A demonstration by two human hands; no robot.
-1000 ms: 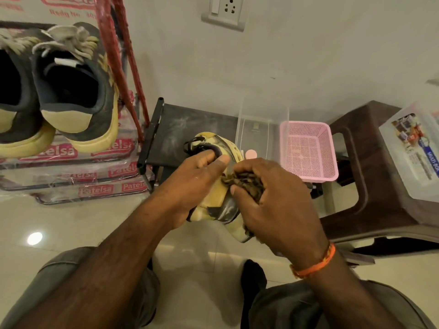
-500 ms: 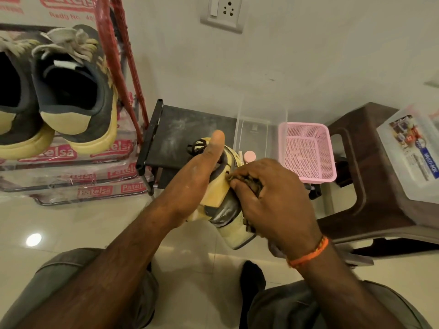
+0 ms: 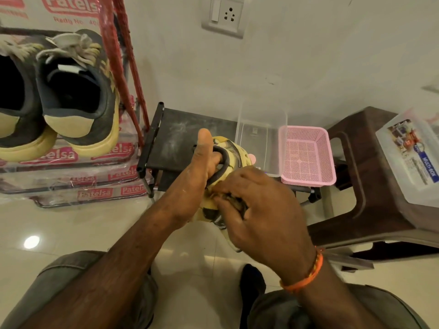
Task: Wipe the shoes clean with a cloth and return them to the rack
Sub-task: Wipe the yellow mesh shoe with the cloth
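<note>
My left hand (image 3: 202, 176) has shifted its hold on the yellow shoe (image 3: 228, 157): thumb now raised, fingers hooked inside the opening. My right hand (image 3: 259, 207) pinches the dark cloth (image 3: 234, 200) against its side, so wiping continues. The rack (image 3: 133, 74), left of my fingers, holds a dark pair (image 3: 71, 91). A pink basket (image 3: 306, 155) sits right, above the tiled floor (image 3: 83, 226).

Beyond your grip you see a pink basket (image 3: 308, 160) beside a clear box (image 3: 261, 129); right of it, a brown stool (image 3: 361, 186) carries a lidded container (image 3: 411, 157). A wall socket (image 3: 223, 16) sits above.
</note>
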